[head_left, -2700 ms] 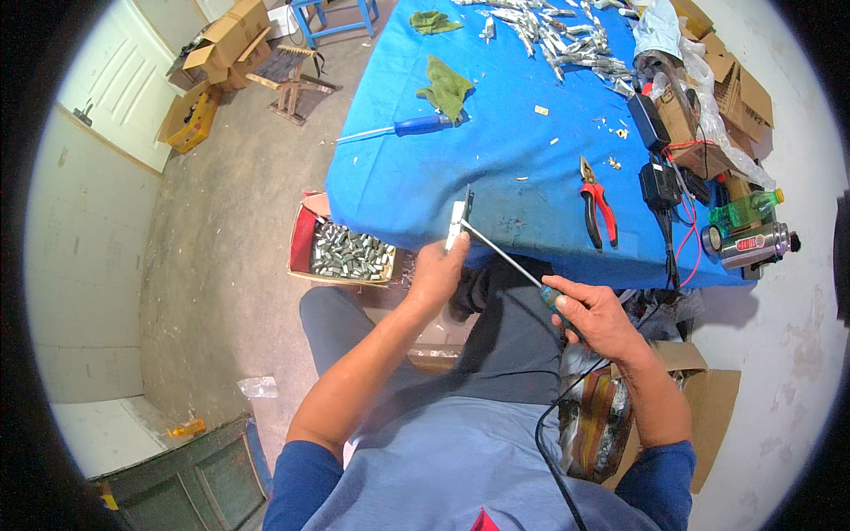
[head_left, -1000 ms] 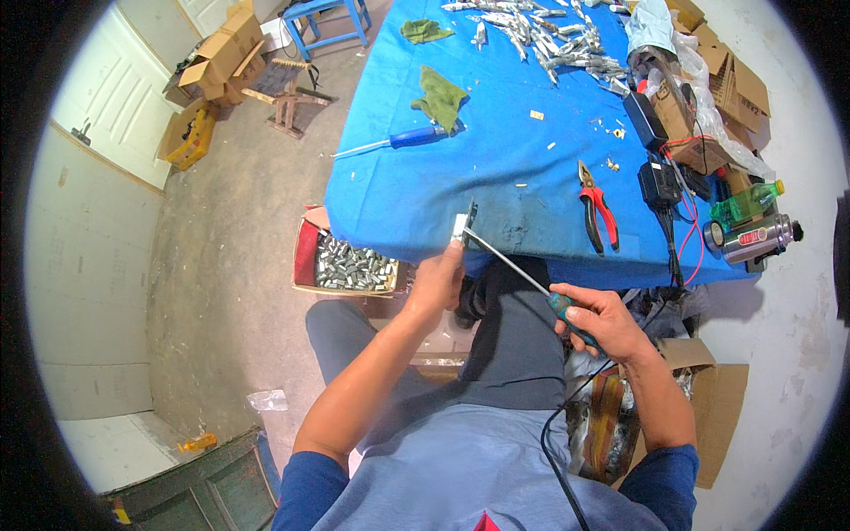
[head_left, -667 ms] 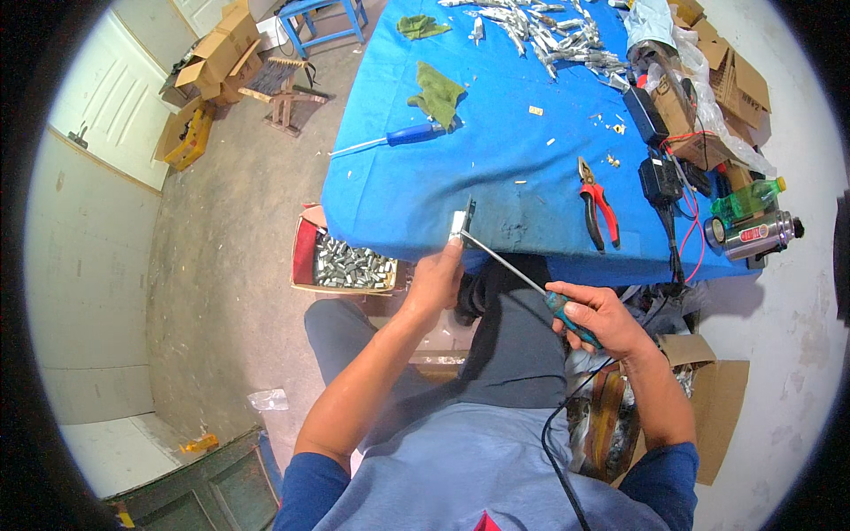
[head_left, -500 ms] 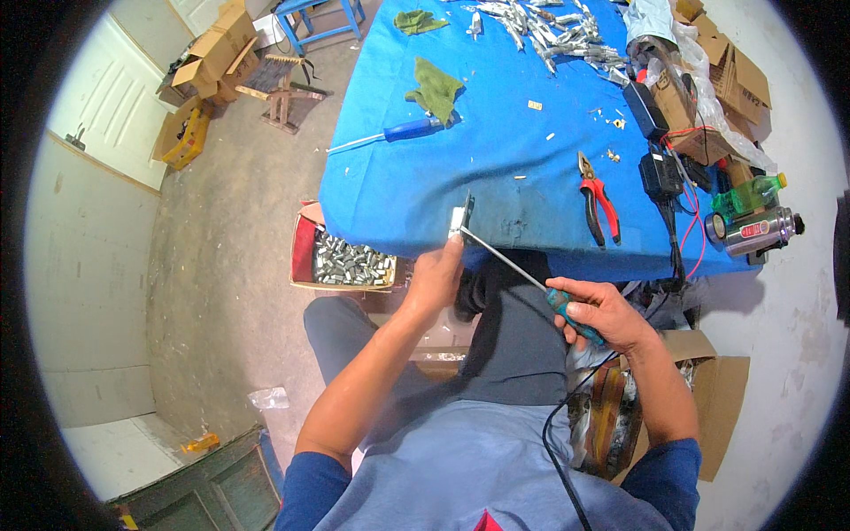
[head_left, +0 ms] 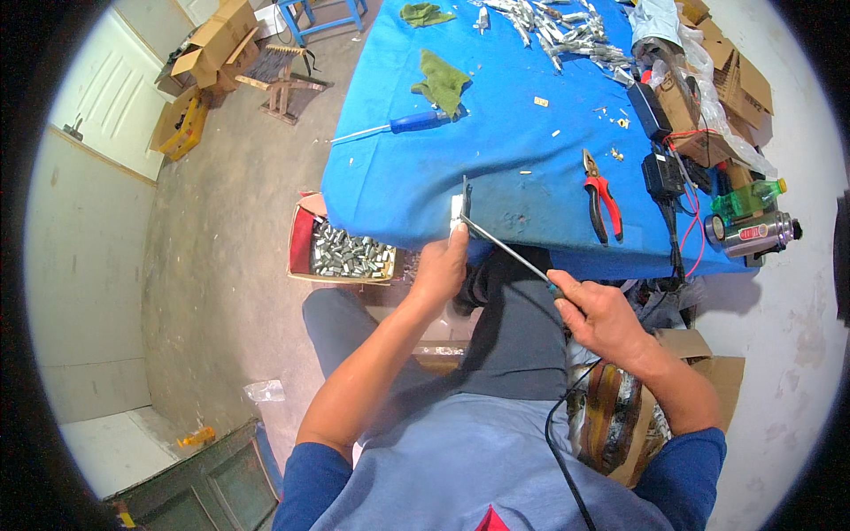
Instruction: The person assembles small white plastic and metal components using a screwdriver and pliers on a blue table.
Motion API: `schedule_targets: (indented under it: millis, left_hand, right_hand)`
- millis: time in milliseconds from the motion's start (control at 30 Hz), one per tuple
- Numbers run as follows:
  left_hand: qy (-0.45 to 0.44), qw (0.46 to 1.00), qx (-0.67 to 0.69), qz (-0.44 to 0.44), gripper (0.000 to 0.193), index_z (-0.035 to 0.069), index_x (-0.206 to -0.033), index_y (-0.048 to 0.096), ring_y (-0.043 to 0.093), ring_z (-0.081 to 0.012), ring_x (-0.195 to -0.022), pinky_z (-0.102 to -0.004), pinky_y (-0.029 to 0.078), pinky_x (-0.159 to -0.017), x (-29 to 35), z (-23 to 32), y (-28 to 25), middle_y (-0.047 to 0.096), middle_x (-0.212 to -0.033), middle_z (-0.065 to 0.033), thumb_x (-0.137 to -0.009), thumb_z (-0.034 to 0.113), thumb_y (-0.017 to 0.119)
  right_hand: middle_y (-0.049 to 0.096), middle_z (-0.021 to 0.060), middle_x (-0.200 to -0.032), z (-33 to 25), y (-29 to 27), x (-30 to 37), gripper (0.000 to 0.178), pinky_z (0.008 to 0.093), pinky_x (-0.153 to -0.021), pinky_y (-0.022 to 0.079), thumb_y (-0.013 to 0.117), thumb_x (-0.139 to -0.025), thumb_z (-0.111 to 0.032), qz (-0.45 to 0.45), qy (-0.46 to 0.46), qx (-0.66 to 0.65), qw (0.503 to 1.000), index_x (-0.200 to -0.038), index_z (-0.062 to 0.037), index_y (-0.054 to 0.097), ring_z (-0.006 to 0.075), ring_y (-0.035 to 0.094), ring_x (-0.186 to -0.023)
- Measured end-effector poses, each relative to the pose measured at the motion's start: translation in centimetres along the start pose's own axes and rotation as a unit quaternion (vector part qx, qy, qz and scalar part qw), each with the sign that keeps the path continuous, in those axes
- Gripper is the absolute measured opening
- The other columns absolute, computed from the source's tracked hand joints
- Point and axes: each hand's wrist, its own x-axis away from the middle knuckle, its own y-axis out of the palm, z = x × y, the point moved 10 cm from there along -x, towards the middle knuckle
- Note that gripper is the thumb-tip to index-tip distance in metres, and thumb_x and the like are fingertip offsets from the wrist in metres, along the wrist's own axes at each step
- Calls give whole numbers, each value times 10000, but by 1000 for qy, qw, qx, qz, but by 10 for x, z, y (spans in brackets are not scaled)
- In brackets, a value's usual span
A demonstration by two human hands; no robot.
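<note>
At the near edge of the blue-covered table [head_left: 390, 199], my left hand [head_left: 440, 273] is closed on a small silvery metal piece [head_left: 457, 211] with a thin dark upright part beside it. My right hand [head_left: 606, 320] is wrapped round the teal handle of a screwdriver [head_left: 512, 247]. The screwdriver's tip reaches the metal piece just above my left thumb. Most of the handle is hidden in my fist. Red-handled pliers [head_left: 602, 202] lie on the cloth to the right, and a second screwdriver with a blue handle [head_left: 414, 121] lies farther left.
Several silvery pieces [head_left: 558, 31] are heaped at the far side. Green cloths [head_left: 440, 81] lie at the back left. A box of small metal parts [head_left: 297, 239] stands below the table's left corner. Black adapters [head_left: 660, 173], a green bottle [head_left: 748, 199] and a steel flask [head_left: 753, 233] line the right edge.
My right hand has turned over and closed more tightly round the screwdriver handle, covering most of it. My right elbow has swung outward. My left hand still holds the metal piece at the table edge.
</note>
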Motion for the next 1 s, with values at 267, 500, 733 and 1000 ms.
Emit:
schedule_targets:
  millis: [267, 500, 733, 1000]
  left_hand:
    - [-10, 998, -24, -51, 555, 70, -653, 511, 363, -120, -486, -307, 285, -451, 9, 1, 15, 428, -562, 8, -969, 526, 532]
    - [-93, 988, 90, -79, 550, 161, -616, 373, 205, -90, -420, -286, 158, -409, 11, -8, 12, 279, -524, 50, -968, 553, 528]
    - [-91, 990, 75, -73, 575, 168, -602, 339, 182, -85, -407, -279, 142, -402, 10, -9, 13, 249, -504, 57, -963, 578, 521]
    - [-90, 991, 54, -77, 576, 163, -611, 351, 195, -79, -409, -277, 152, -393, 10, -8, 12, 267, -516, 60, -960, 592, 513]
  right_hand:
    - [618, 81, -715, 50, 21, 7, 378, 268, -494, 471, 582, -954, -164, -4, 148, -232, 961, -1321, -73, 594, 119, 569, -559]
    - [629, 14, -796, 57, 36, 41, 408, 195, -444, 402, 549, -996, -215, -66, 279, -450, 846, -1382, -83, 544, 47, 539, -539]
    - [627, 12, -801, 50, 42, 36, 425, 195, -431, 395, 537, -1008, -240, -103, 259, -479, 832, -1402, -84, 520, 50, 533, -529]
    - [625, 6, -793, 46, 34, 28, 405, 196, -445, 409, 532, -1011, -240, -115, 281, -460, 834, -1385, -84, 540, 44, 531, -531]
